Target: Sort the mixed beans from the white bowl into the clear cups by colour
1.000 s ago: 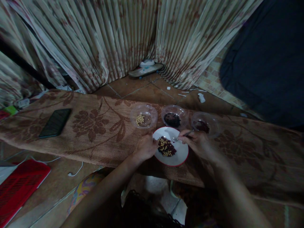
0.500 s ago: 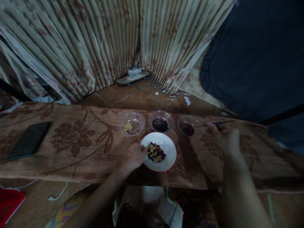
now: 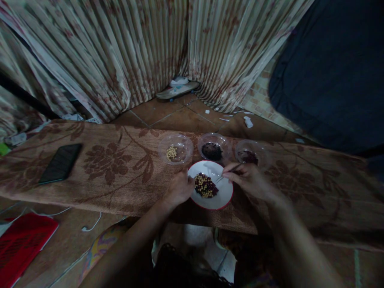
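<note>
We pinch slim metal utensil (image 3: 220, 177) in right hand (image 3: 246, 178); long axis slants from far right to near left, tip toward mixed bean pile (image 3: 205, 186). Pile lies in left part of white bowl (image 3: 223, 196), left of right-hand grip. Left hand (image 3: 179, 188) is nearer to pile, thumb pressed over bowl's left rim; its other fingertips we cannot see. Three clear bowls (image 3: 183, 155) stand on far side.
</note>
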`<state>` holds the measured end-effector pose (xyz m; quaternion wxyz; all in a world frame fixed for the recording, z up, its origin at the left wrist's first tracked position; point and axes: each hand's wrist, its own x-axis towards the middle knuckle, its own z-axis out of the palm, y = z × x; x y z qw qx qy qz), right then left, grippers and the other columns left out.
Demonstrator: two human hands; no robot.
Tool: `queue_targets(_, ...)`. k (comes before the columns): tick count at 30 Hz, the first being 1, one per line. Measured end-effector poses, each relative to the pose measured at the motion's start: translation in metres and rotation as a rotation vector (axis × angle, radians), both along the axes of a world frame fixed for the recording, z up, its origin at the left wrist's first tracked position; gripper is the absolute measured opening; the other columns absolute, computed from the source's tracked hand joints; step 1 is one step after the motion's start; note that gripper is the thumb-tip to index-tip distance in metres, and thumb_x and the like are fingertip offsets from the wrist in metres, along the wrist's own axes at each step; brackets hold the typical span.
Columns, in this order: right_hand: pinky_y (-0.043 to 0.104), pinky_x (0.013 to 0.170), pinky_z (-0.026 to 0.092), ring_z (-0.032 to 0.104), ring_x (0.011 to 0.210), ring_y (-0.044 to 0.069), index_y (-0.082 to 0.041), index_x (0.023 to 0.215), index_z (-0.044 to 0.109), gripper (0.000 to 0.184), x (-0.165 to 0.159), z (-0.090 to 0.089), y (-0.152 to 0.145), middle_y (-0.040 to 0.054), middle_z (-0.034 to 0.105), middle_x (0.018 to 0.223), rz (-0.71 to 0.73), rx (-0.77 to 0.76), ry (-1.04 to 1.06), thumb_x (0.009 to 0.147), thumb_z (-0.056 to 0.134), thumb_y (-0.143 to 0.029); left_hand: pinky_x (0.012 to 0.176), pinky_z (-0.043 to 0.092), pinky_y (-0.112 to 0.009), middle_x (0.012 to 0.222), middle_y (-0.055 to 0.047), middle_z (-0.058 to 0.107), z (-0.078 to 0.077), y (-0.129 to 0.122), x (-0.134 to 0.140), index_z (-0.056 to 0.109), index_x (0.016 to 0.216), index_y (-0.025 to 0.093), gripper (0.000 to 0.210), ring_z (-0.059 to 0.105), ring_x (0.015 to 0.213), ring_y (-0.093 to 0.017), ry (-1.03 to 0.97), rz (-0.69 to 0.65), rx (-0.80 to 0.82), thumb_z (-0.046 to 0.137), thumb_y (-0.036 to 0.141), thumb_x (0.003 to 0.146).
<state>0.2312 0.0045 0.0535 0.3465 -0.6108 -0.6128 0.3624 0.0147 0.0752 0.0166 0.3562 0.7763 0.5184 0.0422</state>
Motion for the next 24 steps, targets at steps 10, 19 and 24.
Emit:
queue_targets(10, 0.025, 0.057, 0.042, 0.057, 0.060, 0.015, -0.019, 0.081, 0.064, 0.029, -0.0084, -0.0006, 0.0012, 0.0006, 0.061, 0.064, 0.058, -0.090, -0.155, 0.083, 0.053, -0.046, 0.080, 0.049, -0.033, 0.097, -0.013, 0.067, -0.0080, 0.0000, 0.0001, 0.055, 0.105, 0.014, 0.027, 0.063, 0.089, -0.023, 0.014, 0.007, 0.065, 0.039, 0.023, 0.085)
queue_targets(19, 0.024, 0.055, 0.042, 0.056, 0.058, 0.014, -0.018, 0.082, 0.063, 0.030, -0.0063, -0.0036, 0.0010, 0.0008, 0.061, 0.065, 0.064, -0.074, -0.164, 0.083, 0.053, -0.047, 0.077, 0.050, -0.033, 0.094, -0.013, 0.067, -0.0072, -0.0001, -0.0006, 0.055, 0.105, 0.013, 0.027, 0.064, 0.086, -0.024, -0.001, 0.018, 0.045, 0.040, 0.023, 0.084)
queue_targets(24, 0.024, 0.054, 0.041, 0.055, 0.057, 0.014, -0.018, 0.082, 0.063, 0.031, -0.0071, -0.0032, 0.0007, 0.0003, 0.061, 0.063, 0.070, -0.078, -0.172, 0.083, 0.053, -0.047, 0.078, 0.050, -0.032, 0.095, -0.011, 0.067, -0.0102, 0.0003, -0.0015, 0.055, 0.106, 0.015, 0.027, 0.064, 0.087, -0.023, -0.015, 0.009, 0.055, 0.041, 0.024, 0.085)
